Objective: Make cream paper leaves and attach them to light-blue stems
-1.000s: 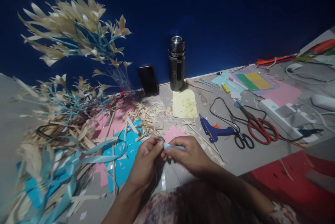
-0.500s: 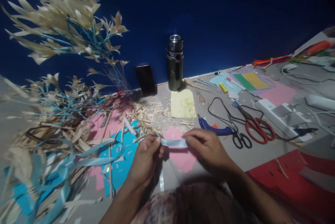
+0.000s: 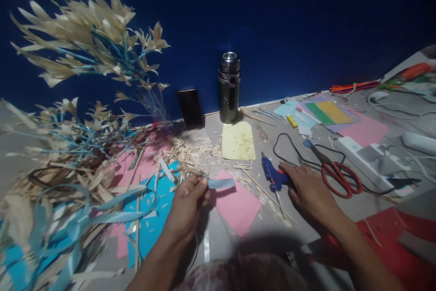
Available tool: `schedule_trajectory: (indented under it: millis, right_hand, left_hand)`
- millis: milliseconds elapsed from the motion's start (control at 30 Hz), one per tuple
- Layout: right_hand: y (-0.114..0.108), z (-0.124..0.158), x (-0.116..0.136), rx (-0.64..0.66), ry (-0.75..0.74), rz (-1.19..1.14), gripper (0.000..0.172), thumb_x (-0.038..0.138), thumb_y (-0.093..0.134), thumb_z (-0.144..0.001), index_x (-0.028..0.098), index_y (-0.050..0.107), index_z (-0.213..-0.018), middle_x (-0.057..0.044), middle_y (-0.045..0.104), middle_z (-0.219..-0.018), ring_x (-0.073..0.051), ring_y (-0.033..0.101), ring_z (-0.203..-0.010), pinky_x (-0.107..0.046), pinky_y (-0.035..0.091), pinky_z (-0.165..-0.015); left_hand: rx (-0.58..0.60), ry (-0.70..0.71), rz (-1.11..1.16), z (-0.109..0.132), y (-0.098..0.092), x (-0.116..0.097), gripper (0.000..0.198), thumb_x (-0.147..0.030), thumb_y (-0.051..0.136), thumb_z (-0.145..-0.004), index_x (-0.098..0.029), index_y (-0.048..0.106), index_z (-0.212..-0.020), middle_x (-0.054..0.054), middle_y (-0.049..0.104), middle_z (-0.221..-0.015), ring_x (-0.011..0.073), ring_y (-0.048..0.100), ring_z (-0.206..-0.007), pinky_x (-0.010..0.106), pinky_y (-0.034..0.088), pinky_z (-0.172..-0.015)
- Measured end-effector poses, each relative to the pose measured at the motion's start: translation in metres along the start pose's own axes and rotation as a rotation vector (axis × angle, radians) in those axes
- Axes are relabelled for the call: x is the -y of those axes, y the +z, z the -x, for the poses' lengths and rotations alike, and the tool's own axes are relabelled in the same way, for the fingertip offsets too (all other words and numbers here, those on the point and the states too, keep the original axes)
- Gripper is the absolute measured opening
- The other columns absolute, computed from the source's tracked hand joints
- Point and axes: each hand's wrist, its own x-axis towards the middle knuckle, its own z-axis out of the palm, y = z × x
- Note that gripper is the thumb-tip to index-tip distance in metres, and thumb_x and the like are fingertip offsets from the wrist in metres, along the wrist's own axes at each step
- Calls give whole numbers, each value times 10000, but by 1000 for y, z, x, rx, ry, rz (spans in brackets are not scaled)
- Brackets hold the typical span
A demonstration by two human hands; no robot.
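My left hand (image 3: 187, 204) pinches a short strip of light blue ribbon (image 3: 221, 183), which sticks out to the right over a pink paper sheet (image 3: 238, 207). Over at the right, my right hand (image 3: 308, 191) lies on the handle of the blue glue gun (image 3: 271, 174), fingers curled around it. The glue gun's nozzle points toward me on the grey floor. Between my two hands there is a wide gap.
Dried leaf stems bound with blue ribbon (image 3: 85, 55) and straw scraps crowd the left. A steel flask (image 3: 229, 86) and a phone (image 3: 191, 108) stand against the blue wall. Red-handled scissors (image 3: 335, 173), black scissors, cables, a white power strip (image 3: 371, 157), coloured papers and a yellow sheet (image 3: 238, 141) lie right.
My right hand let go of the ribbon strip and moved right onto the glue gun. The left hand kept hold of the ribbon.
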Motion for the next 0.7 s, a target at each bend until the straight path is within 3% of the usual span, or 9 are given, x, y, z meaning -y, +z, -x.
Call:
schedule_trajectory:
  millis: [100,267,467,567,700]
  right_hand:
    - [-3,-1,-1,-41,-51,-61,540,88,530,-809,174,569,-1341,-121,660,-997,-317,563,-928,-457,450,-840]
    - [-25,-2,25,-165,-265,-501,379,78,504,-831,180,599,-1184,-119,656,-1013,-278,568,-952,-423,465,-856]
    - [-47,-16,68,59,-468,-721,324,154,518,-859,187,633,-1159,-130,655,-1159,-272,584,-1066,-415,484,-913]
    - [-46,-19,74,147,-461,-775,305,161,526,-881,194,638,-1162,-113,675,-1145,-246,623,-1011,-387,497,-880]
    - [-41,-21,74,166,-452,-790,266,216,560,-922,203,645,-1174,-120,672,-1156,-240,631,-994,-371,507,-862]
  left_hand:
    - [-24,1,-17,-2,4,0,369,-371,882,-628,-162,583,-689,-50,513,-594,77,452,-507,197,352,-479]
    - [-10,20,-57,-6,7,3,341,-380,855,-663,-163,592,-661,-37,532,-599,86,461,-524,210,383,-517]
    - [-2,-14,-71,-7,6,9,322,-384,850,-694,-163,616,-714,-26,561,-640,105,516,-566,225,430,-570]
    - [28,-21,-73,-7,4,10,315,-387,835,-724,-163,614,-715,-18,572,-636,113,525,-565,235,437,-574]
    - [45,-8,-89,-7,3,11,309,-384,825,-730,-155,620,-693,-11,581,-617,109,518,-546,229,421,-561]
